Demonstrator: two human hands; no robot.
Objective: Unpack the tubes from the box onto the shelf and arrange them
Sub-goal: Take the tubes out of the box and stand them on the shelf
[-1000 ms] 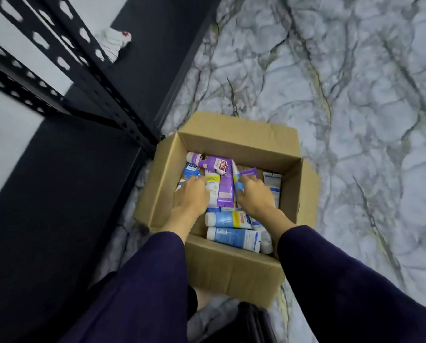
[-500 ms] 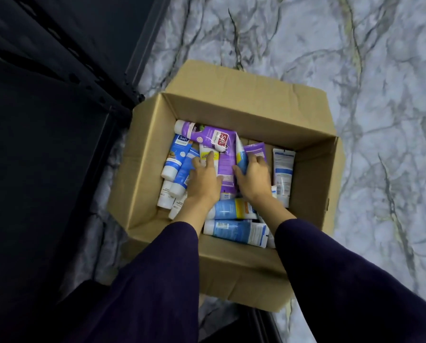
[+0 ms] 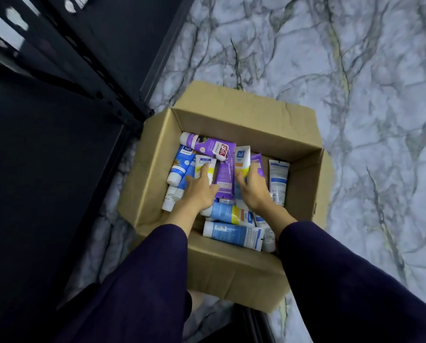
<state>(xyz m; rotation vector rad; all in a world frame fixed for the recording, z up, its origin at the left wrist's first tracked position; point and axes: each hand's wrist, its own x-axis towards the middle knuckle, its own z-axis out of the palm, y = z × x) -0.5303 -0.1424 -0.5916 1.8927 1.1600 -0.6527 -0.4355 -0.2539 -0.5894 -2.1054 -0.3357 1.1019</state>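
An open cardboard box (image 3: 231, 273) sits on the marble-patterned floor (image 3: 355, 95), touching the corner of a black metal shelf (image 3: 58, 144). Both hands are inside it among loose tubes. The left hand (image 3: 199, 191) lies with straight fingers (image 3: 203, 172) on a white-and-yellow tube (image 3: 205, 163). The right hand (image 3: 254, 191) pinches a white, orange-banded tube (image 3: 241, 157), lifted at a tilt above the rest. Between the two sets of fingers lies a purple tube (image 3: 225, 179). Blue tubes (image 3: 231, 233) lie beneath the wrists, nearer the dark sleeves (image 3: 330, 280).

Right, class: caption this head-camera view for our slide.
Both hands reach into the brown cardboard box of tubes; right hand grips a white-and-yellow tube.
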